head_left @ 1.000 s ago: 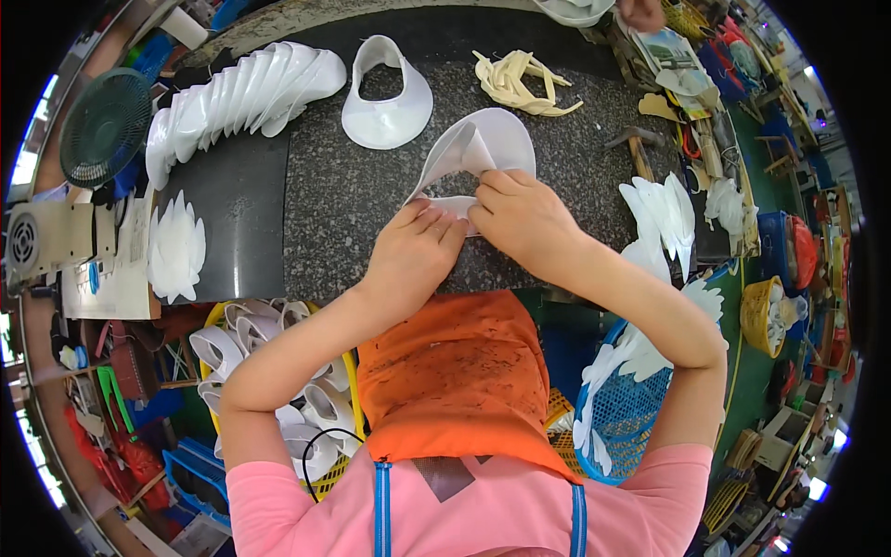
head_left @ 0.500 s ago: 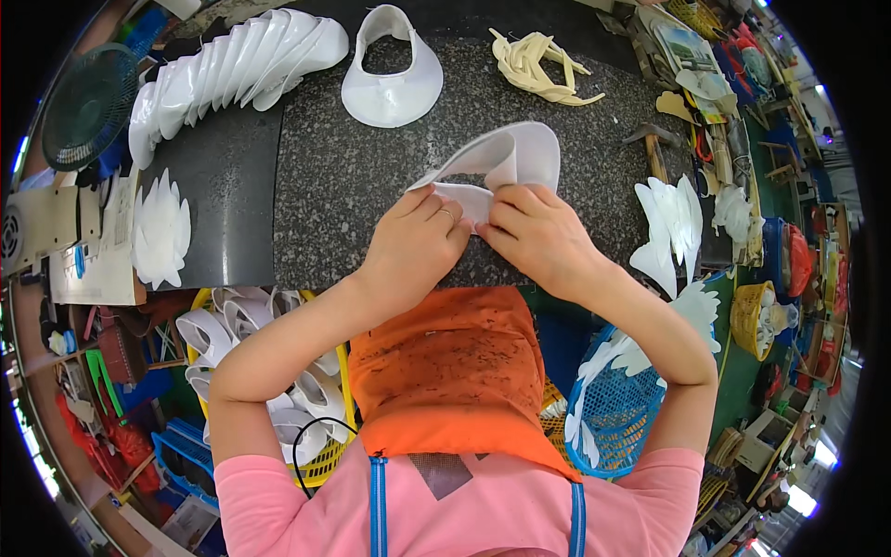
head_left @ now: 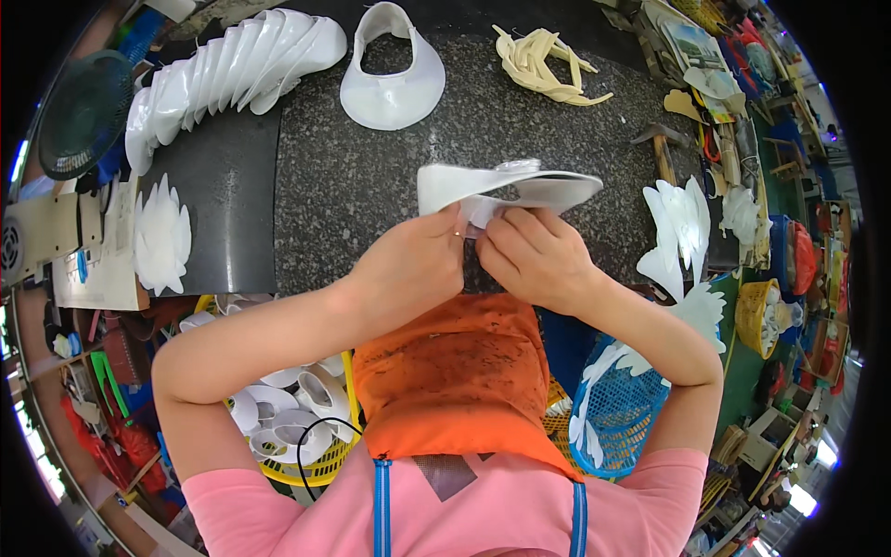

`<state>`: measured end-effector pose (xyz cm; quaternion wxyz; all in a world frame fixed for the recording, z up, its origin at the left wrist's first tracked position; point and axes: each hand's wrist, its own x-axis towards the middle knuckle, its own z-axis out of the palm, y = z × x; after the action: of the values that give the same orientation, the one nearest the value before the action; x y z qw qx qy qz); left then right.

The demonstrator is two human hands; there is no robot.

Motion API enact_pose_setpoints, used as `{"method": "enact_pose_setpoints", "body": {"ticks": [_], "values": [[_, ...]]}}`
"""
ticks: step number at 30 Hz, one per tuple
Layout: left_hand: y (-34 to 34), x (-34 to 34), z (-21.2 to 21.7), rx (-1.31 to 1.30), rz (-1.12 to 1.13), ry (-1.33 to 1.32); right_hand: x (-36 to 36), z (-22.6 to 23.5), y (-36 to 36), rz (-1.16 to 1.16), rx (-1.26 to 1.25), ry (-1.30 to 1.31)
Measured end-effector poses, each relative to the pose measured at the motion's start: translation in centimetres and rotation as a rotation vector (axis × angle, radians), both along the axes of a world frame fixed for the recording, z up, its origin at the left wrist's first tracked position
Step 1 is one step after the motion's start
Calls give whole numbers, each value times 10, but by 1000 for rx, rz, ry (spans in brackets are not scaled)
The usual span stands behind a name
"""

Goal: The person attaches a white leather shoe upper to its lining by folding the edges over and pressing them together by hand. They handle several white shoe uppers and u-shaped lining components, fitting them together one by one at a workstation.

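A white shoe upper (head_left: 444, 186) is held over the near part of the dark speckled work slab. My left hand (head_left: 408, 265) is closed on its near edge, left of the middle. Close beside it, my right hand (head_left: 536, 258) pinches the same edge, with the fingers curled under. The upper stands on edge, its opening seen as a narrow gap. Both sets of fingertips are partly hidden by the upper and the knuckles. Farther off on the slab lies another glossy white upper (head_left: 392, 100), flat with its opening away from me.
A row of nested white uppers (head_left: 251, 60) stands far left. Cream strips (head_left: 548, 70) and a hammer (head_left: 663, 153) lie toward the right. Fanned white pieces lie left (head_left: 161, 237) and right (head_left: 679, 223). Below the slab are a yellow basket (head_left: 349, 390) and a blue basket (head_left: 624, 408).
The shoe upper has turned in my hands, from a raised loop to a low, wide shape nearer me. My left forearm has swung outward and the left hand has come lower.
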<state>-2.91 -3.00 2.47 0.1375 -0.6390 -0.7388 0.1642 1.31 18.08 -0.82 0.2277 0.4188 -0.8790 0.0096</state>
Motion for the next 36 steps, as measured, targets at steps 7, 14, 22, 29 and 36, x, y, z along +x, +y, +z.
{"method": "enact_pose_setpoints", "body": {"ticks": [7,14,22,29,36], "values": [[-15,-3,-19,149,217,-89,12,-11,5,-68,184,76],[38,19,-55,677,463,-429,32,-12,2,-135,247,-59],[38,14,-52,534,617,-279,41,0,-5,-263,337,-199],[32,8,-60,707,336,-132,38,-7,-2,-278,82,-349],[24,8,-57,527,359,-201,26,-6,2,-233,49,-299]]}}
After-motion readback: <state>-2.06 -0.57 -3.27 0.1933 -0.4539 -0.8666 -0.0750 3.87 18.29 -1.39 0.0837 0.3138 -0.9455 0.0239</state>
